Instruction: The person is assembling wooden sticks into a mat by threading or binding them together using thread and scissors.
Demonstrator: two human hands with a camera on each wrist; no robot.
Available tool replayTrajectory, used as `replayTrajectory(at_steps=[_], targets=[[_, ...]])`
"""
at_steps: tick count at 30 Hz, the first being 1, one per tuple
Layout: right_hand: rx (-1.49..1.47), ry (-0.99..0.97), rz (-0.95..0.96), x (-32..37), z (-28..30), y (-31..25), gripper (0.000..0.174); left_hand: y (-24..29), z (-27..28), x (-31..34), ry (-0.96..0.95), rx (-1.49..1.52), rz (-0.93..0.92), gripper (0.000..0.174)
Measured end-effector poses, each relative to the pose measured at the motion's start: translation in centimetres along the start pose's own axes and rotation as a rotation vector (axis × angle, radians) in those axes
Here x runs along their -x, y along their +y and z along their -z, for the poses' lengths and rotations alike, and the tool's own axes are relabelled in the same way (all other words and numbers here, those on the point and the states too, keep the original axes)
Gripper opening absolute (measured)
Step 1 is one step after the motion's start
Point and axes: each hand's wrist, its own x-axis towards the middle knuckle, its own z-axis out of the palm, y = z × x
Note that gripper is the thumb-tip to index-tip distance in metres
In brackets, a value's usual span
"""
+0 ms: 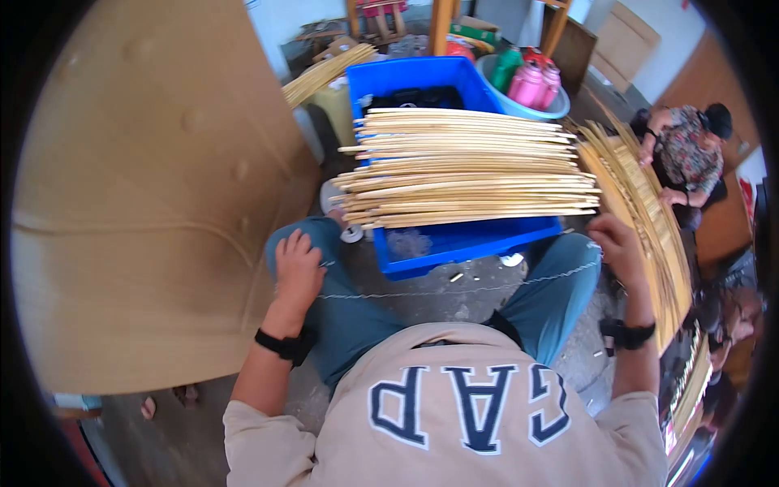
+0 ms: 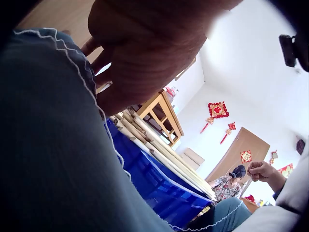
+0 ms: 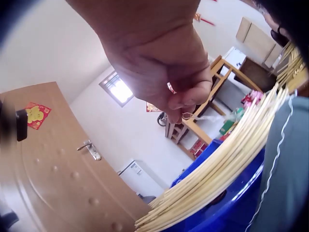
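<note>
A thin white string [image 1: 458, 290] sags across my lap from the left thigh to the right knee. My right hand [image 1: 617, 247], raised beside the right knee, pinches string between thumb and fingertips. The right wrist view shows a small loop [image 3: 187, 116] of it at those fingertips. My left hand [image 1: 299, 264] rests on the left knee with its fingers spread loosely. Along that thigh the string [image 2: 72, 60] runs close by the hand in the left wrist view. A row of pale thin sticks [image 1: 471, 174] lies in front, across a blue plastic bin [image 1: 471, 252].
At the left stands a large brown door [image 1: 154, 195]. Behind the bin sits a basin [image 1: 560, 109] with pink and green bottles [image 1: 527, 84]. On the right, another person [image 1: 690, 150] works at a board [image 1: 649, 243] bearing more sticks.
</note>
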Motion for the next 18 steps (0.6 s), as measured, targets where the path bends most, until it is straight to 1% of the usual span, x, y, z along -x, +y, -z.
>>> replayTrajectory(at_steps=[1,2,3,4,5,6,7,8,9,10,11,12,13,14,15,16,18], targets=[[-0.043,-0.072,-0.221,-0.1,-1.1,-1.9,0.005,-0.2,-0.6,0.1,-0.011,-0.019,0.018,0.016],[-0.038,-0.115,-0.122,-0.3,-2.6,-2.0,0.008,-0.3,-1.1,0.2,0.021,-0.014,-0.003,0.014],[0.023,-0.131,0.043,-0.7,-4.2,-2.0,0.01,-0.4,-1.6,0.4,0.052,-0.01,-0.021,0.012],[0.093,-0.19,0.119,-1.1,-5.5,-2.1,0.01,-0.3,-1.7,0.5,0.055,0.012,-0.046,0.012],[0.078,-0.222,0.177,-1.3,-7.1,-1.0,0.01,-0.2,-1.3,0.7,0.066,0.111,-0.003,0.01],[0.1,-0.238,0.174,-1.6,-8.6,-0.5,0.01,0.0,-0.9,0.7,0.075,0.206,0.041,0.009],[0.14,-0.217,0.156,-1.8,-9.9,-0.1,0.01,0.4,-0.5,0.6,0.08,0.216,0.021,0.009],[0.121,-0.182,0.072,-2.1,-10.9,-0.1,0.009,0.7,0.1,0.7,0.083,0.325,0.09,0.008],[0.105,-0.11,0.069,-2.4,-11.8,0.4,0.009,0.9,0.6,0.6,0.085,0.432,0.161,0.008],[0.088,-0.039,0.069,-2.7,-12.2,0.7,0.009,1.3,1.1,0.5,0.087,0.439,0.146,0.008],[0.094,-0.031,0.062,-3.0,-12.1,0.7,0.009,1.7,1.4,0.5,0.1,0.688,0.278,0.007],[0.046,0.003,0.012,-3.3,-12.0,0.8,0.011,2.3,2.0,0.5,0.107,0.935,0.418,0.007],[-0.003,0.033,-0.036,-3.4,-12.1,0.9,0.012,3.2,3.0,0.2,0.1,0.938,0.42,0.007],[-0.006,0.026,-0.04,-3.4,-12.0,0.6,0.012,4.4,4.3,-0.4,0.022,1.157,0.489,0.006],[-0.067,-0.04,-0.124,-3.5,-11.6,-0.3,0.011,5.6,5.2,-1.0,-0.053,1.37,0.564,0.007],[-0.131,-0.11,-0.208,-3.5,-11.5,-1.4,0.011,6.9,5.7,-1.6,-0.108,1.446,0.583,0.007],[-0.198,-0.168,-0.233,-2.7,-12.3,-3.8,0.009,8.9,5.8,-2.9,-0.229,1.607,0.604,0.007]])
